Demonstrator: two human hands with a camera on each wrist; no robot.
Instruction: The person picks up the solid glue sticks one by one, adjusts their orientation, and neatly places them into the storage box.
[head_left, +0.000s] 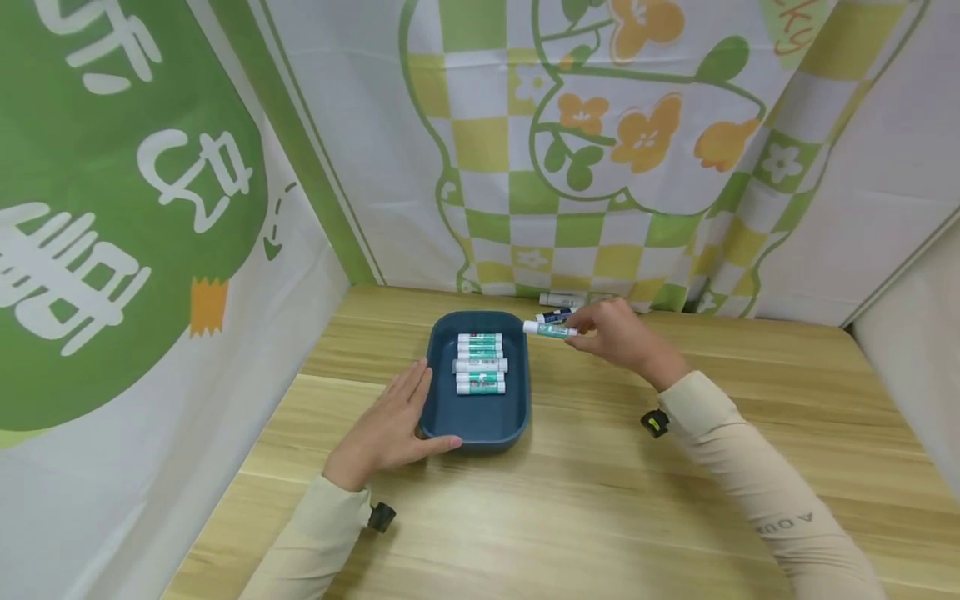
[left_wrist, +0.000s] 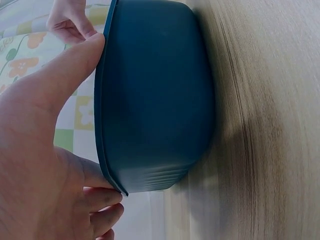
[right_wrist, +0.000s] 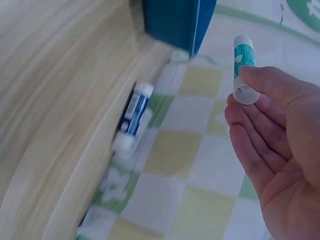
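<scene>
My right hand (head_left: 615,333) pinches a white glue stick (head_left: 551,329) with a green label between thumb and fingers, above the table just right of the dark blue tray (head_left: 480,423). In the right wrist view the held stick's white end faces the camera. Several glue sticks (head_left: 480,365), mostly green-labelled, lie in a column inside the tray. My left hand (head_left: 390,425) rests at the tray's near left corner, fingers along the left rim and thumb on the near rim. Behind the held stick lies a dark-blue-labelled glue stick (right_wrist: 134,116).
Another pale stick (head_left: 561,299) lies at the table's back edge, against the patterned curtain (head_left: 577,242). A printed green and white cloth (head_left: 112,208) hangs at the left. The wooden table (head_left: 600,517) extends in front and to the right.
</scene>
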